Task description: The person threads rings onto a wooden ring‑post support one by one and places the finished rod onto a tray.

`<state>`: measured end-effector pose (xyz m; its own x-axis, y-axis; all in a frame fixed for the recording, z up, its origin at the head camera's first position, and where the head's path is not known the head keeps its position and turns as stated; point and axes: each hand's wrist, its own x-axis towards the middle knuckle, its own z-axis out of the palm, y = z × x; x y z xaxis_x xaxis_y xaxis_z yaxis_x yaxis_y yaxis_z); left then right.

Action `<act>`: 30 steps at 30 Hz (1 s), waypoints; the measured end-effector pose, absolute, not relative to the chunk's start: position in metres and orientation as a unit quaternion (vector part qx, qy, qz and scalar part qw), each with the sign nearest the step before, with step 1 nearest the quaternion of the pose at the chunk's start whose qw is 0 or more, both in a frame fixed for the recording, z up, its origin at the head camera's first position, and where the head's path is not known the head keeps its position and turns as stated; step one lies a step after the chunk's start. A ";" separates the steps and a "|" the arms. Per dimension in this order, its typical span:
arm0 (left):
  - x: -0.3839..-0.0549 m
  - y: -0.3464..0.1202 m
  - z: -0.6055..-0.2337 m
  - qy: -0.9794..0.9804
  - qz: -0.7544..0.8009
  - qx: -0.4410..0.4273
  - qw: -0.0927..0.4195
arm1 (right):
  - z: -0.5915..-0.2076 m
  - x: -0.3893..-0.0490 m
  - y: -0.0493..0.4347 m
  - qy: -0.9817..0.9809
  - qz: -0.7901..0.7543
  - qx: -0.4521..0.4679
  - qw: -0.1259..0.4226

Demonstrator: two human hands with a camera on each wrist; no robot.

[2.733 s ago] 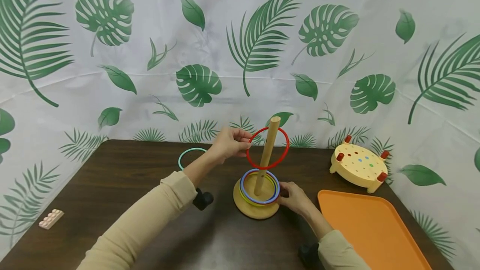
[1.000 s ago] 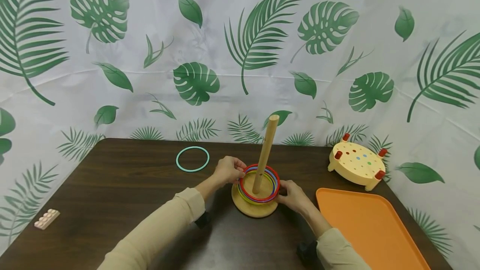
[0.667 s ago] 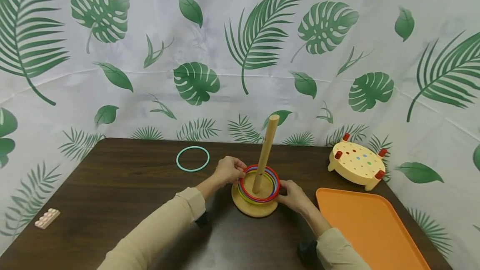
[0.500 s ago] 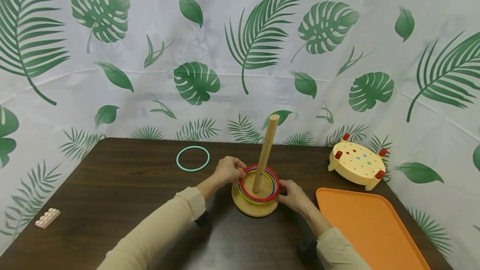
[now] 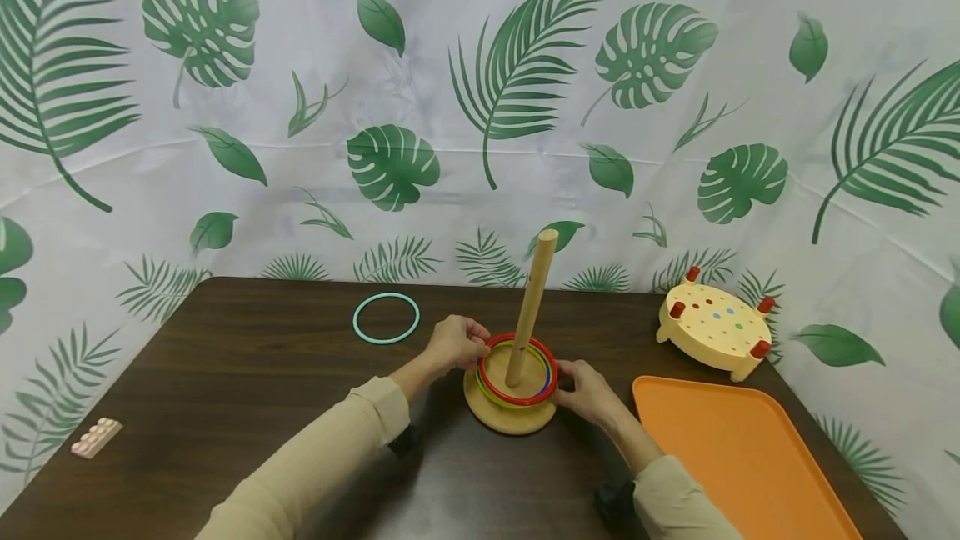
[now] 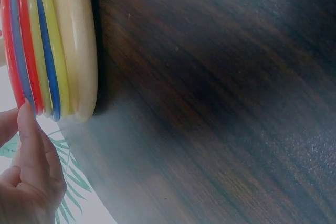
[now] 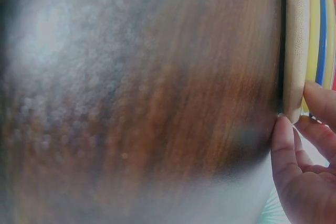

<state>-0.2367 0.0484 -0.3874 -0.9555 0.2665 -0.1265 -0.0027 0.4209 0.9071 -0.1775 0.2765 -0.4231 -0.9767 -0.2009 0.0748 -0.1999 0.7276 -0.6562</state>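
A wooden ring-toss stand has an upright round post (image 5: 534,298) and a disc base (image 5: 513,423). Rings in red, blue and yellow-green are stacked round the post, low on the base. My left hand (image 5: 453,342) pinches the topmost red ring (image 6: 6,35) at its left edge, the ring lying on the stack. On the right side, my right hand (image 5: 587,392) holds the rim of the base, fingertips on both of its faces, close beside the lower rings (image 7: 320,30). A teal ring (image 5: 355,317) lies flat on the table, behind and left of my left hand.
An orange tray (image 5: 720,432) lies at the right of the dark table (image 5: 247,357). Behind it sits a pale yellow pegboard stool (image 5: 712,327) with red-tipped legs upward. A small pink studded block (image 5: 96,437) is at the left edge. A leaf-print cloth (image 5: 300,173) hangs behind.
My left hand has lowered the red ring down the post onto the stack, and it has settled slightly further in the last half second. The right hand has stayed at the base.
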 end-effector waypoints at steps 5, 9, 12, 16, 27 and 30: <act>-0.235 0.047 -0.387 0.838 0.525 0.081 0.124 | -0.422 -0.176 0.275 0.930 -0.355 -0.094 0.006; -0.235 0.046 -0.388 0.840 0.521 0.084 0.125 | -0.422 -0.175 0.275 0.931 -0.355 -0.089 0.006; -0.235 0.046 -0.390 0.840 0.520 0.087 0.126 | -0.421 -0.175 0.274 0.932 -0.353 -0.084 0.004; -0.235 0.045 -0.392 0.840 0.521 0.088 0.125 | -0.422 -0.175 0.274 0.934 -0.349 -0.076 0.004; -0.235 0.045 -0.395 0.833 0.533 0.083 0.125 | -0.425 -0.176 0.276 0.932 -0.352 -0.088 0.001; -0.236 0.043 -0.395 0.830 0.539 0.082 0.123 | -0.425 -0.176 0.276 0.931 -0.354 -0.093 0.001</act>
